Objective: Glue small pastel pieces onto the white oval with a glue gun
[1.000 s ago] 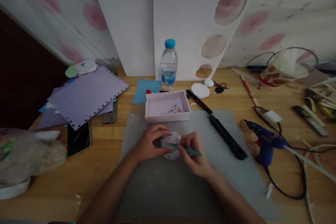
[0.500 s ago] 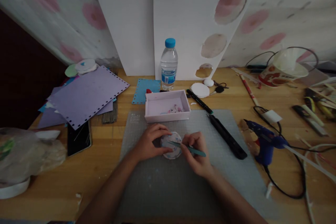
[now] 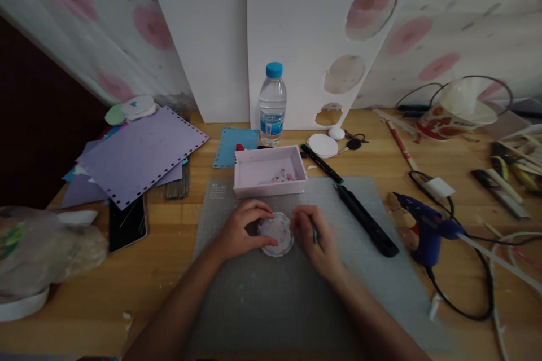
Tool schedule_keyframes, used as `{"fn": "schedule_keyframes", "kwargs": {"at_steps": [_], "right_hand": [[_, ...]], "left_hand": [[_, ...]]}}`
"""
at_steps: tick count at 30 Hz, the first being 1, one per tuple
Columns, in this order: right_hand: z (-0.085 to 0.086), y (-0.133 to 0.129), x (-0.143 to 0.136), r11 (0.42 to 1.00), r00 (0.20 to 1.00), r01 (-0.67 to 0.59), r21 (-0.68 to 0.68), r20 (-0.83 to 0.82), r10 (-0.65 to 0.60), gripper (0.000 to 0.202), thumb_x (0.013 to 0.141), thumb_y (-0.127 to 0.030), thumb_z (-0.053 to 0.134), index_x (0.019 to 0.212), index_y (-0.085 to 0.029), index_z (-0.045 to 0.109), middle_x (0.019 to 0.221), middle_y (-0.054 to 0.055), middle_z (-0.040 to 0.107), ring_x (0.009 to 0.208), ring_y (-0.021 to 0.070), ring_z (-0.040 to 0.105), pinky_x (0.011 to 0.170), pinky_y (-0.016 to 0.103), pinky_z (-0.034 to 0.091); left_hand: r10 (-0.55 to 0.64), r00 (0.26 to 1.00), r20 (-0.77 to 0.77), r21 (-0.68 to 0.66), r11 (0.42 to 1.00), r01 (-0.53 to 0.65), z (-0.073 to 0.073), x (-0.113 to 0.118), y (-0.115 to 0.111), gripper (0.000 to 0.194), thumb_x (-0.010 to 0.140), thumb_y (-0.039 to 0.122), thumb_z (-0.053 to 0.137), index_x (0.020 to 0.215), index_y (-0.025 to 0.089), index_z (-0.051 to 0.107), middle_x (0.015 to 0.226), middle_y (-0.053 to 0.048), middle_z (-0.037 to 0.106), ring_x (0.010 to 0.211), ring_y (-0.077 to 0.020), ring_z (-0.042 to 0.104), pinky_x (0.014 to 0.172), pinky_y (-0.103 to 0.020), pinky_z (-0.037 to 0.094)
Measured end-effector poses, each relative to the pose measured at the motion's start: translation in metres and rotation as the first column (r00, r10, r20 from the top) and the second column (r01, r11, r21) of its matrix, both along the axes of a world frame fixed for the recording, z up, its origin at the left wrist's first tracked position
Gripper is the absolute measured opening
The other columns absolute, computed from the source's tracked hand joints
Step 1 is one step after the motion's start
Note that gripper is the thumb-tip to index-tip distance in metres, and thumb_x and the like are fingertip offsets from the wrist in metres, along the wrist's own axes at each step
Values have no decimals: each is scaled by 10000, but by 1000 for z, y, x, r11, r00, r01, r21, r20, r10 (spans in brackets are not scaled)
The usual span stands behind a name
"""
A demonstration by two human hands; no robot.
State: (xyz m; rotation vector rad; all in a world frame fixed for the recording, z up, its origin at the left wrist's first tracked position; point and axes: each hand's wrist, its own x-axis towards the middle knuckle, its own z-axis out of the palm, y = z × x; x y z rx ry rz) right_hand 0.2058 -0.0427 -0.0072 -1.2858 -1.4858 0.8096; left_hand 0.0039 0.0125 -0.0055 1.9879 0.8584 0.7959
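A small round white disc (image 3: 277, 235) with pale blue and pink bits around its edge lies on the grey cutting mat (image 3: 262, 304). My left hand (image 3: 243, 230) grips the disc's left side between thumb and fingers. Just right of the disc is my right hand (image 3: 317, 240), its fingers curled around teal tweezers (image 3: 315, 233), mostly hidden by the hand. Behind both hands stands an open pale pink box (image 3: 271, 185) with small pink and white pieces (image 3: 283, 176) inside.
Behind the box stands a water bottle (image 3: 272, 104). A black cutter (image 3: 366, 220) and a blue glue gun (image 3: 427, 228) lie to the right. Purple sheets (image 3: 144, 152) partly cover a phone (image 3: 127, 224) at left. White boards (image 3: 296, 28) lean at the back.
The tweezers have left the disc's surface and folded back into my right hand, which has turned and drawn its fingers in. My left hand and the disc have hardly moved.
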Motion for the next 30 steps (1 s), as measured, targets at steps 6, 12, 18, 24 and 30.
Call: {"fn": "schedule_keyframes", "kwargs": {"at_steps": [6, 12, 18, 24, 30], "right_hand": [[-1, -1, 2, 981, 889, -189, 53, 434, 148, 37, 856, -246, 571, 887, -232, 586, 634, -11, 601, 578, 147, 554, 581, 281, 382], [-2, 0, 0, 981, 887, -195, 14, 429, 170, 41, 843, -226, 580, 878, -237, 598, 632, -17, 622, 553, 140, 562, 567, 269, 379], [-3, 0, -2, 979, 884, -196, 57, 443, 151, 55, 865, -205, 559, 886, -224, 606, 600, -19, 619, 522, 137, 579, 548, 256, 383], [-2, -1, -5, 983, 872, -163, 88, 479, 102, 64, 882, -214, 542, 870, -219, 604, 596, -12, 628, 521, 138, 593, 538, 249, 390], [-4, -2, -6, 986, 866, -133, 104, 496, 64, 67, 877, -212, 542, 858, -198, 605, 586, -9, 621, 509, 129, 587, 526, 235, 396]], "left_hand": [[20, 1000, 2, 2, 1000, -20, -1, -1, -1, 426, 678, 431, 796, 1023, 210, 678, 1055, -86, 642, 1005, -229, 615, 900, -398, 499], [-5, 1000, 7, 34, 999, 4, 2, 1, -1, 406, 689, 420, 791, 1013, 206, 673, 1032, -86, 648, 974, -224, 623, 868, -392, 510], [-15, 1000, 11, 91, 996, 14, 2, 2, -1, 374, 693, 380, 793, 986, 183, 669, 1009, -92, 655, 953, -224, 629, 860, -387, 507], [-9, 1000, 9, 87, 996, 9, 4, 3, -1, 341, 690, 341, 797, 963, 181, 670, 996, -89, 658, 936, -217, 632, 844, -376, 510], [-19, 1000, 4, 100, 995, 19, 3, 3, -1, 321, 700, 311, 790, 965, 182, 662, 994, -85, 659, 936, -213, 632, 850, -375, 507]]}}
